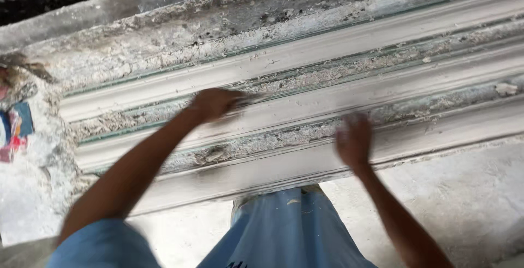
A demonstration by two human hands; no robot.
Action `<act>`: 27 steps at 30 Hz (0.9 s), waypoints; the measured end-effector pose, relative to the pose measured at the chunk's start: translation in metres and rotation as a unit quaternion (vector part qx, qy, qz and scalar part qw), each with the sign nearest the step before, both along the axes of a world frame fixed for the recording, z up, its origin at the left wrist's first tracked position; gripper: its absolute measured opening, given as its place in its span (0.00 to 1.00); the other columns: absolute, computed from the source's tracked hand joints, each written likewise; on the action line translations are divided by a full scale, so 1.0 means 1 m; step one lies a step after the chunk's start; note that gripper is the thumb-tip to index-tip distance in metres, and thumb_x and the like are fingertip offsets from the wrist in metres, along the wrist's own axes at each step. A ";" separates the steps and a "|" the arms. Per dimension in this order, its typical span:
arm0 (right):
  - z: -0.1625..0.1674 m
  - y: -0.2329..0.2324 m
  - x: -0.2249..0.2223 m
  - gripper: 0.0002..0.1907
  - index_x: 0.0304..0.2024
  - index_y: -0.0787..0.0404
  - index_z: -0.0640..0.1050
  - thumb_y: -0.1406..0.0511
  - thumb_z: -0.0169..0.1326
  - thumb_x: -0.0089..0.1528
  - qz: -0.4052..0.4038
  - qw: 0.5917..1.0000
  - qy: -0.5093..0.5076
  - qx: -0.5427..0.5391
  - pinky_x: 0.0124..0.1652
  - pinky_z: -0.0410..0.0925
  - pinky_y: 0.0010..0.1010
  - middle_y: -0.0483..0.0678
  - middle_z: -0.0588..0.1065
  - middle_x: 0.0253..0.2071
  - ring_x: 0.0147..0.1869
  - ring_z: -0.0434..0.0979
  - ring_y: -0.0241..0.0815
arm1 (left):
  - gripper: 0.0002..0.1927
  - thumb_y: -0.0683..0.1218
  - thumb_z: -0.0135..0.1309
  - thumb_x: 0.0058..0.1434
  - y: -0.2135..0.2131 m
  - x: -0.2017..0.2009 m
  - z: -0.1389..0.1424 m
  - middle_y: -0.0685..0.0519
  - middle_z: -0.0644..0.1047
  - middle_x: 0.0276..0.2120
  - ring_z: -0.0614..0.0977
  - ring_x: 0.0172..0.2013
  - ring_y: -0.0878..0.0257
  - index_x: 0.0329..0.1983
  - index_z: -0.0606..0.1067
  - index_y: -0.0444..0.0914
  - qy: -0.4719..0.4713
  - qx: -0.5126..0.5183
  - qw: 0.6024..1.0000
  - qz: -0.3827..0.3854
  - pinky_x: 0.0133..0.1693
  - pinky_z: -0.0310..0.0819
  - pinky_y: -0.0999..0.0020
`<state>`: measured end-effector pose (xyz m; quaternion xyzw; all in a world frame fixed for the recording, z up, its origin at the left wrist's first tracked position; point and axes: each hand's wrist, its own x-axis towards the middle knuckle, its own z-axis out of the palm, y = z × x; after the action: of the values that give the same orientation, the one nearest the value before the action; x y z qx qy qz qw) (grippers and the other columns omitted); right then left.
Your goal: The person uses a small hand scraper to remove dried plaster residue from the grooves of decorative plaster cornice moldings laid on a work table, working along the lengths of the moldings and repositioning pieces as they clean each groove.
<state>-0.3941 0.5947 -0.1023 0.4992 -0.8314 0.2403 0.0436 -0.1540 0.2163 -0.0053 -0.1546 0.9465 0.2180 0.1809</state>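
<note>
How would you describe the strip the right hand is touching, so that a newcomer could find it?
Start at the long plaster-crusted moulding bench. Three pale strips run along it; the right hand rests on the nearest strip, by its front edge, widest and smoothest.

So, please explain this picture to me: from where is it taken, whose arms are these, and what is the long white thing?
The camera sits on a person's head and looks down, so both arms are that person's own. The long white thing is a plaster moulding with ridges and grooves, lying across a dusty work surface. Crumbs of plaster fill the grooves. The left hand rests on the moulding and seems to grip a small tool, too blurred to name. The right hand lies flat on the moulding. Blue trousers show below.
</note>
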 end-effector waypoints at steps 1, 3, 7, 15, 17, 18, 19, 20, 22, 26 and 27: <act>-0.001 0.016 -0.034 0.27 0.63 0.66 0.70 0.61 0.55 0.65 -0.005 0.999 0.042 0.022 0.69 0.56 0.62 0.68 0.67 0.63 0.71 0.63 0.68 | 0.23 0.56 0.44 0.70 -0.014 0.037 0.013 0.54 0.78 0.58 0.83 0.48 0.53 0.68 0.68 0.59 -0.023 -0.005 0.999 0.034 0.50 0.79 0.51; -0.004 0.037 -0.078 0.22 0.62 0.66 0.68 0.62 0.52 0.69 -0.019 0.997 0.060 0.034 0.73 0.56 0.62 0.67 0.66 0.64 0.73 0.63 0.66 | 0.22 0.58 0.44 0.71 -0.033 0.090 0.029 0.53 0.81 0.54 0.85 0.45 0.55 0.68 0.67 0.58 -0.092 0.026 0.988 0.118 0.52 0.76 0.50; -0.019 0.041 -0.087 0.25 0.65 0.68 0.68 0.61 0.50 0.69 -0.052 0.997 0.016 0.054 0.70 0.57 0.60 0.71 0.62 0.68 0.74 0.60 0.71 | 0.23 0.62 0.42 0.71 -0.028 0.065 0.012 0.54 0.83 0.47 0.85 0.36 0.55 0.68 0.67 0.61 -0.167 -0.062 0.971 0.163 0.44 0.80 0.52; -0.014 0.040 -0.087 0.27 0.66 0.69 0.70 0.61 0.49 0.67 -0.063 0.996 0.006 0.055 0.68 0.57 0.58 0.70 0.63 0.68 0.74 0.60 0.70 | 0.18 0.55 0.45 0.73 0.092 -0.156 -0.031 0.47 0.83 0.36 0.84 0.35 0.51 0.64 0.72 0.55 0.065 -0.007 0.995 0.074 0.39 0.80 0.49; -0.013 0.042 -0.088 0.25 0.64 0.68 0.71 0.61 0.49 0.67 -0.070 0.996 0.024 0.054 0.69 0.58 0.56 0.68 0.64 0.68 0.74 0.62 0.67 | 0.20 0.52 0.44 0.72 0.113 -0.169 -0.034 0.47 0.83 0.43 0.84 0.36 0.51 0.66 0.70 0.56 0.105 -0.025 0.993 0.038 0.36 0.81 0.52; -0.012 0.042 -0.087 0.24 0.64 0.67 0.71 0.62 0.49 0.68 -0.071 0.995 0.029 0.060 0.69 0.59 0.55 0.67 0.64 0.69 0.74 0.63 0.66 | 0.21 0.50 0.44 0.70 0.116 -0.162 -0.033 0.47 0.81 0.49 0.84 0.35 0.52 0.67 0.69 0.56 0.141 -0.023 0.990 0.015 0.31 0.82 0.54; -0.011 0.043 -0.086 0.24 0.64 0.67 0.71 0.62 0.49 0.67 -0.075 0.995 0.027 0.065 0.69 0.59 0.55 0.67 0.65 0.68 0.73 0.64 0.66 | 0.23 0.48 0.43 0.69 0.113 -0.149 -0.032 0.48 0.80 0.54 0.85 0.35 0.53 0.67 0.68 0.57 0.176 -0.017 0.984 -0.005 0.27 0.82 0.57; -0.009 0.043 -0.084 0.24 0.64 0.67 0.72 0.62 0.49 0.67 -0.075 0.995 0.024 0.066 0.69 0.60 0.55 0.67 0.65 0.68 0.73 0.64 0.66 | 0.24 0.48 0.39 0.72 0.105 -0.131 -0.030 0.47 0.74 0.60 0.84 0.30 0.54 0.70 0.63 0.60 0.055 -0.040 0.997 -0.031 0.24 0.81 0.61; -0.005 0.041 -0.081 0.25 0.64 0.66 0.72 0.62 0.50 0.66 -0.081 0.995 0.025 0.047 0.67 0.60 0.55 0.67 0.66 0.67 0.72 0.65 0.66 | 0.28 0.48 0.39 0.73 0.075 -0.074 -0.018 0.51 0.74 0.63 0.82 0.25 0.61 0.76 0.60 0.60 -0.002 -0.100 0.990 -0.096 0.20 0.76 0.70; 0.005 0.035 -0.077 0.24 0.62 0.67 0.72 0.63 0.51 0.64 -0.082 0.996 0.028 0.008 0.66 0.62 0.55 0.65 0.67 0.65 0.69 0.66 0.67 | 0.32 0.44 0.44 0.68 0.036 0.018 0.011 0.45 0.75 0.57 0.81 0.21 0.63 0.75 0.56 0.53 -0.027 -0.206 0.965 -0.157 0.15 0.77 0.70; 0.007 0.033 -0.077 0.24 0.61 0.68 0.72 0.64 0.51 0.64 -0.080 0.996 0.031 -0.006 0.67 0.62 0.55 0.65 0.67 0.64 0.68 0.66 0.67 | 0.31 0.45 0.43 0.69 0.038 0.021 0.014 0.44 0.75 0.56 0.80 0.21 0.64 0.76 0.55 0.52 -0.034 -0.222 0.960 -0.170 0.14 0.76 0.70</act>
<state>-0.4708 0.6278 -0.0951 0.4382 -0.8654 0.2251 0.0916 -0.1328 0.2544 0.0087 -0.0354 0.9767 -0.0369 0.2085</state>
